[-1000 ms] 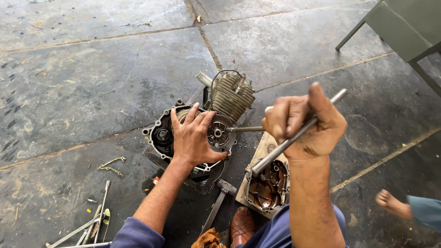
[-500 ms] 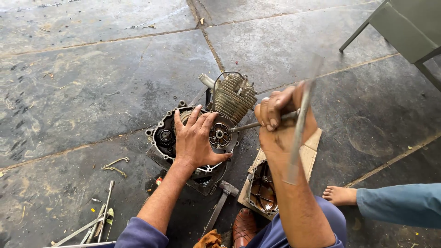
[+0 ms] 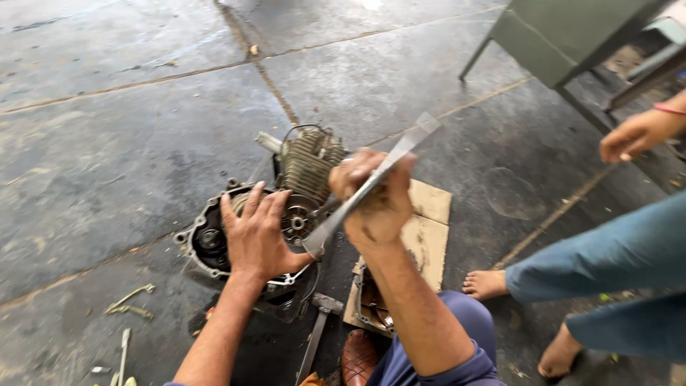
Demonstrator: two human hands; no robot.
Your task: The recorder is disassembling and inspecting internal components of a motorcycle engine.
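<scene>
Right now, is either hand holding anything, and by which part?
The right hand grips a long metal tool around its middle. The left hand holds nothing; it presses flat on the engine case.

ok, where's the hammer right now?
In the head view, the metal-headed hammer lies on the dark concrete floor at bottom centre, just below the open grey engine case and left of the cardboard sheet.

Left hand [image 3: 256, 234] flat, right hand [image 3: 375, 194] fisted.
</scene>
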